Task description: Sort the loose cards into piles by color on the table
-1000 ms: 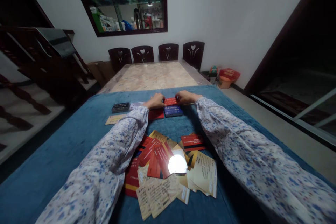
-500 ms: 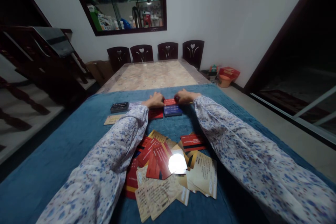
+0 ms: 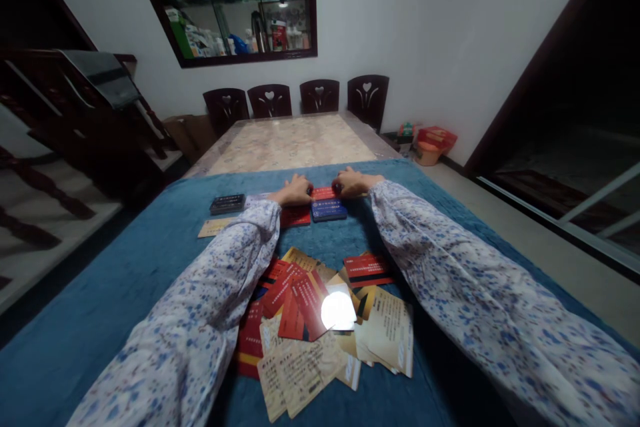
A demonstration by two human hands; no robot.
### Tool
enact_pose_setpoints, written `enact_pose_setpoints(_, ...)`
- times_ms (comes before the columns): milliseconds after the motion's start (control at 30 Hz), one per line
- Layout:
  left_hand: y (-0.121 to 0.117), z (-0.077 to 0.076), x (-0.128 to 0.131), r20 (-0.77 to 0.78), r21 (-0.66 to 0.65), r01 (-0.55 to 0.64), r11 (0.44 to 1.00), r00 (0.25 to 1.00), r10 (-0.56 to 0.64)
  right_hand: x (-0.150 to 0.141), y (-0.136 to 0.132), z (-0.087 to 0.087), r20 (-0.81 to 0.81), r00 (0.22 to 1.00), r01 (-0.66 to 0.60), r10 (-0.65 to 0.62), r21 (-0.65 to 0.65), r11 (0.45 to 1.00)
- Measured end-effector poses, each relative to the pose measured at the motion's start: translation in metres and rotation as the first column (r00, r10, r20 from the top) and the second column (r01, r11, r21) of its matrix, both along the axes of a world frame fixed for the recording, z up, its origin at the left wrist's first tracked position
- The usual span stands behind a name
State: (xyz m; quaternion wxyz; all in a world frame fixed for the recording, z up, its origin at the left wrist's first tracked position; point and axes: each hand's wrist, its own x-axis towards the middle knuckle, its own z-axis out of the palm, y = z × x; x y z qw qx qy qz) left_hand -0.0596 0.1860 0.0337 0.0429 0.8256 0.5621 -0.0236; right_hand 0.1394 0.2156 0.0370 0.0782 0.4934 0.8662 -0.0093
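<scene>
Centrally, a bright red card stack (image 3: 324,193) is set on the blue cloth (image 3: 135,250), directly beyond a blue card stack (image 3: 329,209), its left end touched by the left hand (image 3: 293,191) and its right end by the right hand (image 3: 351,183), the hands held apart with fingers curled. Beside these, a darker red card stack (image 3: 296,216), a black card stack (image 3: 227,204) and a beige card (image 3: 214,227) are laid out; nearer, a loose pile of mixed cards (image 3: 310,363) is spread between the floral sleeves (image 3: 175,347).

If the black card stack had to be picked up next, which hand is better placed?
Left, I'd judge: the left hand is nearer the black stack, over to the left. The right hand is farther off, beyond the red cards between the hands.
</scene>
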Motion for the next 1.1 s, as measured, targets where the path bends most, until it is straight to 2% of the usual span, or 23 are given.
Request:
enact_pose_setpoints(200,-0.002,0.000,0.001,0.021,-0.012,-0.028,1.000,0.999,0.028,0.004,0.003,0.000,-0.018,1.000,-0.021,0.021,0.001,1.000)
enact_pose_setpoints(367,-0.008,0.001,-0.001,0.059,0.064,-0.020,0.998,0.998,0.017,0.010,0.006,0.001,-0.048,0.996,-0.073,0.074,0.014,0.997)
enact_pose_setpoints(500,-0.014,0.001,-0.004,0.114,0.137,0.014,0.990,0.993,-0.030,0.016,0.002,0.004,-0.095,0.992,-0.077,0.084,0.074,0.994)
enact_pose_setpoints(767,-0.025,-0.001,-0.008,0.210,0.245,0.024,0.969,0.975,-0.077,0.022,-0.030,0.016,-0.182,0.982,-0.008,0.040,0.172,0.985)
enact_pose_setpoints(1100,-0.057,-0.003,0.001,0.233,0.308,0.078,0.948,0.960,-0.155,0.028,-0.076,0.013,-0.161,0.984,-0.034,0.071,0.224,0.974)
